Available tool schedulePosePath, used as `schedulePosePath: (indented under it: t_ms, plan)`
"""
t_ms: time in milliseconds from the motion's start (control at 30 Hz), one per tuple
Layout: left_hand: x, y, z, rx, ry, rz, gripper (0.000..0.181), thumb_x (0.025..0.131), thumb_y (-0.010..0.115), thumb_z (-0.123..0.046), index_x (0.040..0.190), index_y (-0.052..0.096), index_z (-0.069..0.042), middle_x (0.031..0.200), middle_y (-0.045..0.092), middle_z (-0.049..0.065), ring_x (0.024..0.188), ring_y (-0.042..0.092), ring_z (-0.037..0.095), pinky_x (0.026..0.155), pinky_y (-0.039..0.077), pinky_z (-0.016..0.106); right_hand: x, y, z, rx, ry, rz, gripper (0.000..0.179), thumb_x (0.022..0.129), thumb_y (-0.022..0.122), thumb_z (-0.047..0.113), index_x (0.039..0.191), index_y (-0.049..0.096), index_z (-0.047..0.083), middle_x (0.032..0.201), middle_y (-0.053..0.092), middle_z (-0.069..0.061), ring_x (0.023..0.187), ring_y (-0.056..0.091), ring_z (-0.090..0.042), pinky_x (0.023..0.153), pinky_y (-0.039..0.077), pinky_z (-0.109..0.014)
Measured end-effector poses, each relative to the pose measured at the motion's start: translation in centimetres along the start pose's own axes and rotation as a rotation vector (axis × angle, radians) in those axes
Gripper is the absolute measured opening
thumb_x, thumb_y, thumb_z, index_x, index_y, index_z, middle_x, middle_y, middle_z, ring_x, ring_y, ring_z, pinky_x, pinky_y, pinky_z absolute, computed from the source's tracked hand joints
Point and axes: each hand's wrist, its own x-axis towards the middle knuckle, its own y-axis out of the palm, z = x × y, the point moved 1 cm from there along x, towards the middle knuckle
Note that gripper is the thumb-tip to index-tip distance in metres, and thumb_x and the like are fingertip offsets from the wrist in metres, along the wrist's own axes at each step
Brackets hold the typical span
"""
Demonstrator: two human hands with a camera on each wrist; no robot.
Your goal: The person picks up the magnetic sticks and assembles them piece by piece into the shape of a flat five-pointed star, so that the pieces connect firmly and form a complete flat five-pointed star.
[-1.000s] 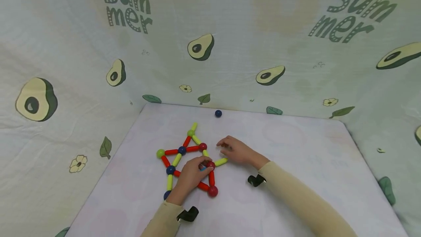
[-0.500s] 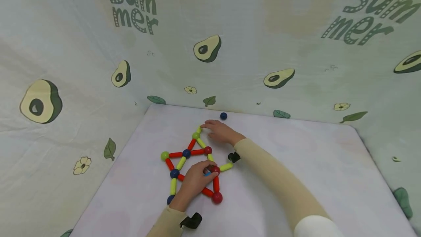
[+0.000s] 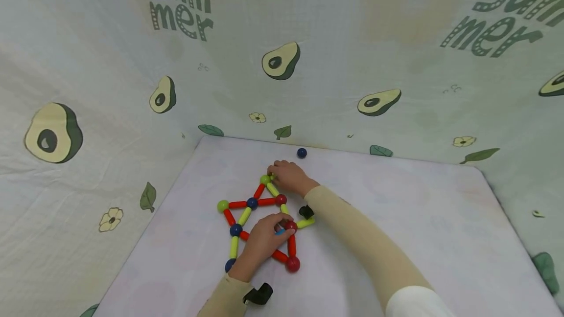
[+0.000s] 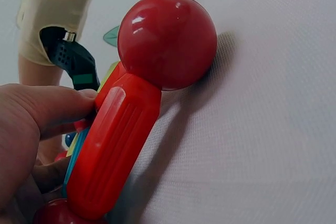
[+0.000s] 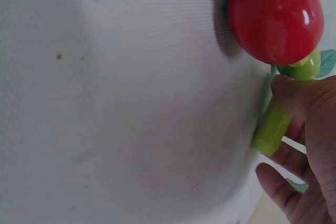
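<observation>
A flat framework of balls and short rods, the pieces of a magnetic building set, lies on the table. My left hand (image 3: pixel 263 236) reaches over its right side, thumb and fingers about a blue rod (image 3: pixel 280 232) beside a red ball (image 3: pixel 291 226). In the left wrist view a red rod (image 4: pixel 113 145) and a large red ball (image 4: pixel 168 40) stand close to the thumb. At the far tip, my right hand (image 3: pixel 288 176) pinches a yellow-green rod (image 5: pixel 274 127) by the green ball (image 3: pixel 265 180). Part of the framework is hidden under the left hand.
One loose dark blue ball (image 3: pixel 301 152) lies at the table's back edge, just beyond the right hand. A yellow-green rod (image 3: pixel 306 222) sticks out to the right from the red ball, under the right forearm. A cloth with avocado prints (image 3: pixel 282 61) hangs behind.
My right hand has moved back and left to the framework's far tip and grips the rod there. That rod pointed away and now leans right. The left hand has kept its place.
</observation>
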Motion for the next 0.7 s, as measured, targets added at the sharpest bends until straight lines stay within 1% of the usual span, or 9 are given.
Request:
schedulePosePath:
  t_ms: [133,233,333,433,500,567,700]
  plan:
    - [-0.1,0.0,-0.2,-0.002,-0.004,0.006,0.029,0.092,0.076,-0.038,0.119,0.069,-0.03,0.096,0.062,-0.016,0.087,0.056,0.008,0.072,0.05,0.023,-0.6,-0.2,-0.5,0.057,0.045,0.026,0.021,0.104,0.057,0.02,0.123,0.067,0.019,0.112,0.063,0.0,0.098,0.06,-0.017,0.093,0.052,-0.032]
    - [-0.1,0.0,-0.4,0.004,-0.004,0.004,0.029,0.092,0.076,-0.038,0.119,0.069,-0.029,0.096,0.062,-0.016,0.087,0.056,0.008,0.072,0.05,0.023,-1.4,-0.2,-1.2,0.11,0.077,0.001,0.021,0.106,0.055,0.021,0.124,0.065,0.019,0.114,0.064,0.0,0.095,0.061,-0.016,0.093,0.053,-0.032]
    - [-0.2,-0.2,-0.5,0.009,-0.001,-0.004,0.029,0.092,0.077,-0.037,0.119,0.07,-0.029,0.096,0.063,-0.015,0.087,0.057,0.009,0.072,0.05,0.023,-2.6,-0.2,-1.8,0.173,0.101,-0.018,0.023,0.105,0.057,0.02,0.127,0.064,0.016,0.117,0.064,-0.002,0.095,0.063,-0.017,0.095,0.053,-0.034]
    - [-0.2,-0.3,-0.5,0.011,-0.002,-0.013,0.029,0.091,0.077,-0.036,0.118,0.07,-0.029,0.096,0.063,-0.014,0.087,0.057,0.009,0.072,0.05,0.023,-4.1,-0.2,-2.1,0.241,0.115,0.004,0.025,0.103,0.06,0.015,0.128,0.063,0.013,0.116,0.063,-0.005,0.098,0.063,-0.018,0.097,0.052,-0.036]
    - [-0.3,-0.2,-0.4,0.009,-0.002,-0.013,0.029,0.091,0.077,-0.037,0.118,0.07,-0.029,0.096,0.063,-0.015,0.087,0.057,0.009,0.072,0.05,0.023,-5.2,-0.1,-2.2,0.283,0.119,0.028,0.026,0.102,0.062,0.012,0.127,0.063,0.011,0.114,0.063,-0.004,0.1,0.062,-0.018,0.099,0.051,-0.036]
    - [-0.3,-0.2,-0.4,0.007,0.001,-0.012,0.028,0.092,0.077,-0.037,0.118,0.07,-0.029,0.096,0.063,-0.015,0.087,0.057,0.008,0.073,0.05,0.023,-6.3,0.0,-2.2,0.319,0.116,0.04,0.023,0.1,0.064,0.011,0.123,0.065,0.01,0.11,0.063,-0.003,0.099,0.061,-0.018,0.098,0.051,-0.036]
    - [-0.3,-0.2,-0.4,-0.002,0.007,-0.01,0.029,0.092,0.077,-0.037,0.118,0.07,-0.028,0.096,0.063,-0.015,0.087,0.057,0.009,0.073,0.05,0.024,-7.9,0.2,-2.3,0.349,0.069,0.046,0.017,0.097,0.068,0.011,0.114,0.07,0.011,0.102,0.065,0.002,0.092,0.059,-0.015,0.093,0.051,-0.034]
